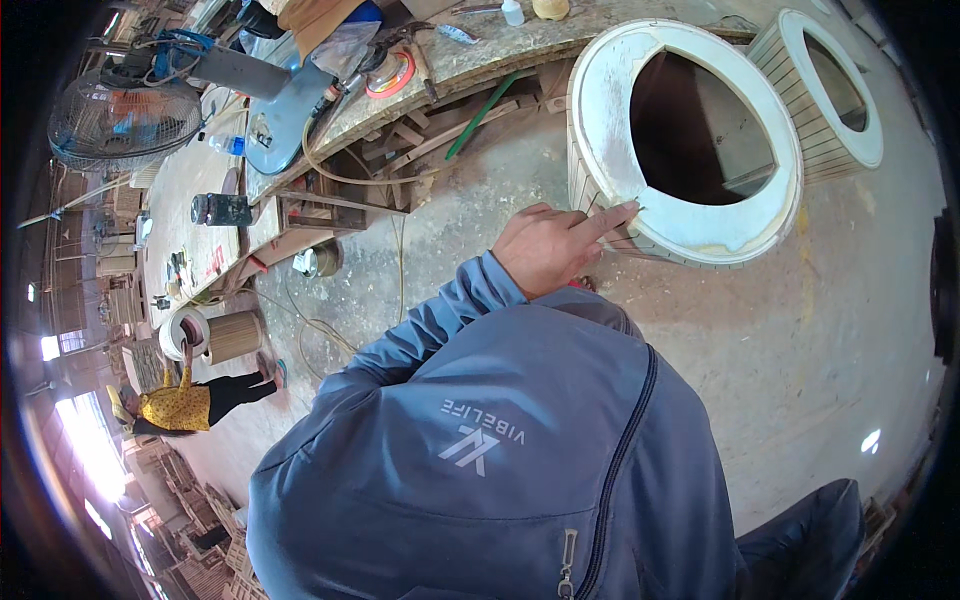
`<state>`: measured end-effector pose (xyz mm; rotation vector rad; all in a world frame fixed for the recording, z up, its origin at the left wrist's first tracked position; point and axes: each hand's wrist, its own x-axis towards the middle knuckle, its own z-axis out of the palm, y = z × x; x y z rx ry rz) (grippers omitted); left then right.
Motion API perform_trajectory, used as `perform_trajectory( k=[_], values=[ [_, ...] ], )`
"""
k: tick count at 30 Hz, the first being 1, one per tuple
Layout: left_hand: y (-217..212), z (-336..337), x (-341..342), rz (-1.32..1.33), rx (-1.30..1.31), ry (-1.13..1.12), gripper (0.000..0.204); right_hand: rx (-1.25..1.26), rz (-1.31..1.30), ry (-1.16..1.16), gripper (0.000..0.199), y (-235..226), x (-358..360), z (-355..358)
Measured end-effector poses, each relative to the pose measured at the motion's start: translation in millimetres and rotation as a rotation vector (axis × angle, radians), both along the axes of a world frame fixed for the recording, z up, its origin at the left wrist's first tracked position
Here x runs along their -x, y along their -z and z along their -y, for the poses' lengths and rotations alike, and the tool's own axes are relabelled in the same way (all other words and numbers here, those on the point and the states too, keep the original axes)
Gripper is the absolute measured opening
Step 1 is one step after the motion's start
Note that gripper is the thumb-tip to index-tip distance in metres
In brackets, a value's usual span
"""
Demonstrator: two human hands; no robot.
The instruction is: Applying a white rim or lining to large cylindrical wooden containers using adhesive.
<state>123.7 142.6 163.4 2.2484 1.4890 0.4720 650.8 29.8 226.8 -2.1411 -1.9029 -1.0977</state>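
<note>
My left hand (560,246) reaches to the near left edge of a white oval rim (612,122) on a drum-shaped wooden piece with slatted sides. Its index finger stretches out and touches the rim, while the other fingers curl inward. Thin dark slivers show by the fingertips; what the hand grips is too small to make out. A large rounded opening (690,130) with one pointed corner shows the drum's dark inside. Around the rim, the white coating has yellowish, uneven patches along the lower edge. My right hand is out of sight, hidden by the grey-blue jacket.
A similar slatted piece (868,140) stands at the right. Along the back runs a cluttered workbench (480,62) with a hammer (421,66) and a hose. A wire fan (120,120) and dark jar (222,210) are left. Another person (180,406) handles a round piece.
</note>
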Motion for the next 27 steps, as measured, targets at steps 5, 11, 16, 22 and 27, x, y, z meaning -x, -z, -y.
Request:
perform_trajectory(
  k=[5,11,16,22,27],
  values=[
    [4.7,-3.9,5.0,0.026,-0.008,0.015,0.072,-0.059,0.506,0.369,0.018,-41.9,106.0,-16.8],
    [-27.1,-9.4,22.6,0.431,0.121,0.038,0.041,-0.206,1.024,0.758,0.016,-70.2,196.6,-30.2],
    [-138.1,-9.6,77.0,1.029,0.342,1.015,0.014,-1.733,1.899,2.969,0.018,-130.0,198.1,-96.2],
    [-184.0,63.4,83.3,0.984,0.408,1.556,0.012,-1.607,1.816,2.957,0.023,-124.3,234.0,-92.8],
    [-200.6,33.5,83.4,0.977,0.256,1.583,0.012,-1.573,1.779,2.888,0.018,-124.9,240.4,-79.6]
  ],
)
